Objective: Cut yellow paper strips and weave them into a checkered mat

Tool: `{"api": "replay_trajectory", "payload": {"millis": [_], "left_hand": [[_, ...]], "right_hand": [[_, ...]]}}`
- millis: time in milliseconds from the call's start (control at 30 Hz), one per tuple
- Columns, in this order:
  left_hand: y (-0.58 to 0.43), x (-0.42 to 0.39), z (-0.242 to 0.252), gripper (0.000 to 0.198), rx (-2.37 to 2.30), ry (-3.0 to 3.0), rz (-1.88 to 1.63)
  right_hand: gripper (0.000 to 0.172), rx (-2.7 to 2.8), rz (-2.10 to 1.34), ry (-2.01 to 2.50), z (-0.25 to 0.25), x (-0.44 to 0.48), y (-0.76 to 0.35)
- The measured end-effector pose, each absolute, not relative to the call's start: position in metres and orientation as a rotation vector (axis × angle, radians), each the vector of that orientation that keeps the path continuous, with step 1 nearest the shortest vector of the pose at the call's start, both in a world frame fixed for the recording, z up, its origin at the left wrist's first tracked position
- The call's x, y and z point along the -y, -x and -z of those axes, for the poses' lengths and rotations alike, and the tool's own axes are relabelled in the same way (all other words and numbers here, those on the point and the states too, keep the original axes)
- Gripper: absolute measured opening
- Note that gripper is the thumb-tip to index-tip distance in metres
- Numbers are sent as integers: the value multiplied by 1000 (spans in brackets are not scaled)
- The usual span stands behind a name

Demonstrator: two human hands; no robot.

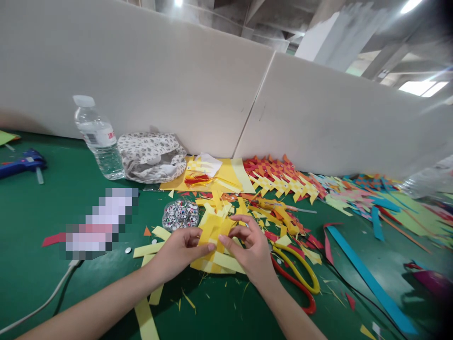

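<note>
In the head view my left hand (pixel 182 248) pinches the left side of a set of crossed yellow paper strips (pixel 211 230), its thumb on top. My right hand (pixel 250 248) grips the right side of the same strips, thumb and forefinger bent around the edge. The strips overlap in darker and paler yellow, some pointing toward me and some lying crosswise. Under my hands, more pale yellow strips (pixel 146 315) lie on the green table. Beside my right hand rest scissors (pixel 300 267) with yellow and red handles. A tub of googly eyes (pixel 180 214) sits beyond my left hand.
A water bottle (pixel 97 139) and a patterned cloth bundle (pixel 152 156) stand by the partition (pixel 159 71). Woven paper fish (pixel 283 177) are piled at the back. A glue gun (pixel 272 205) lies among scraps; a blue one (pixel 24 163) is far left. A cable (pixel 42 304) crosses the left.
</note>
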State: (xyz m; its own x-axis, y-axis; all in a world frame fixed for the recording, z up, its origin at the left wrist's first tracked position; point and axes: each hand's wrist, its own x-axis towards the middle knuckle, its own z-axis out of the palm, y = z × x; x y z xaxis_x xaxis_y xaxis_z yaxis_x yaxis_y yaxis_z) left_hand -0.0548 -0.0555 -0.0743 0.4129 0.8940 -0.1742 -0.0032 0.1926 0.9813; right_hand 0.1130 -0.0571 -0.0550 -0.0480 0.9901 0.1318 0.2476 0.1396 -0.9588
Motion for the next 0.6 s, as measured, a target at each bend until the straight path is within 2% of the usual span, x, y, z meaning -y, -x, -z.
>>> {"api": "replay_trajectory", "payload": {"millis": [333,467,600], "left_hand": [[56,57,77,19,-882,-1199,-757],[56,55,74,26,-856,-1089,-836],[57,54,72,29,-889,-1032,-914]], "right_hand": [[35,1530,-992,1205,60,59,-109],[41,1540,-1071,1189,59,59,-110],[37,1550,-1092,1249,57,59,-112]]}}
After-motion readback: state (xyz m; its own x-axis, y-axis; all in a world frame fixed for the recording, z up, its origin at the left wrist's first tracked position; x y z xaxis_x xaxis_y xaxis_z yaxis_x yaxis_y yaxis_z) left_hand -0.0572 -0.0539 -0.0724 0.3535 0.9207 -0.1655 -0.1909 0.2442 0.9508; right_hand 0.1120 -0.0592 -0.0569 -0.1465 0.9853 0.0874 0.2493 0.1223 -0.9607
